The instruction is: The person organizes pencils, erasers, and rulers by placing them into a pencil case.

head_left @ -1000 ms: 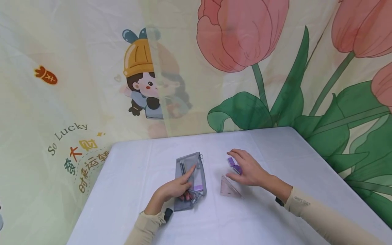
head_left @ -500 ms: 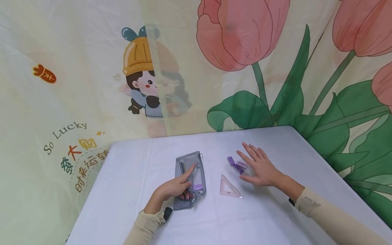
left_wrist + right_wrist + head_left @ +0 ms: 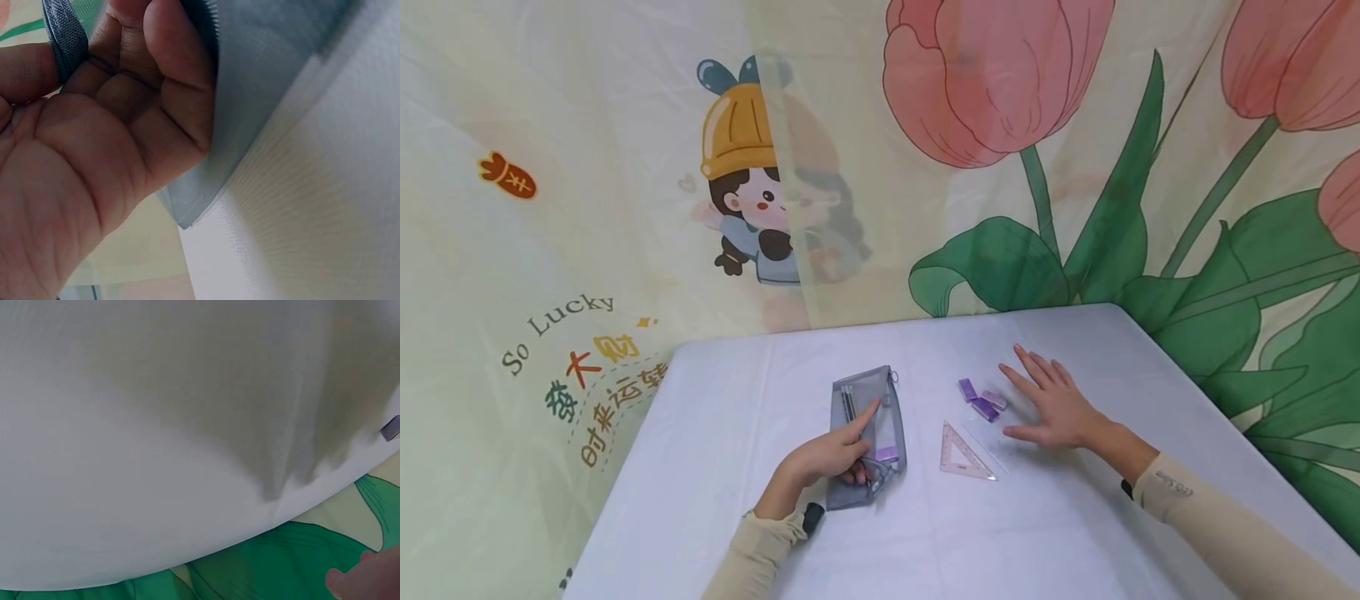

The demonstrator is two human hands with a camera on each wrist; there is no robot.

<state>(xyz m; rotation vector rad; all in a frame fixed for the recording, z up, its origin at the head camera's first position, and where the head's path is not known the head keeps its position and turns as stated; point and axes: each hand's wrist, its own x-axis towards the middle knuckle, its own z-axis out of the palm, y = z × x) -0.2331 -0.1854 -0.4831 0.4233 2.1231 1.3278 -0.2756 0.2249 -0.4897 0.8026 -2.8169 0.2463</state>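
Observation:
A grey mesh pencil case (image 3: 850, 496) lies on the table, and my left hand (image 3: 827, 462) grips its near part, the index finger stretched along its top. Inside it show dark pencils (image 3: 848, 404) and a purple-and-white piece (image 3: 886, 454). In the left wrist view, curled fingers (image 3: 178, 62) hold the mesh edge, and a zipper runs beside them. My right hand (image 3: 1052, 408), fingers spread and holding nothing, hovers right of several small purple blocks (image 3: 985, 409). A pinkish triangular set square (image 3: 951, 462) lies between the case and that hand, with a faint transparent piece (image 3: 992, 446) beside it.
A white cloth covers the table (image 3: 715, 467). Behind it hangs a curtain (image 3: 865, 317) printed with tulips and a cartoon figure, right along the table's far edge. One dark purplish block (image 3: 392, 428) shows at the right side in the right wrist view.
My right hand has drawn back to the right from the purple blocks and spread its fingers, leaving the blocks uncovered. My left hand stays on the pencil case.

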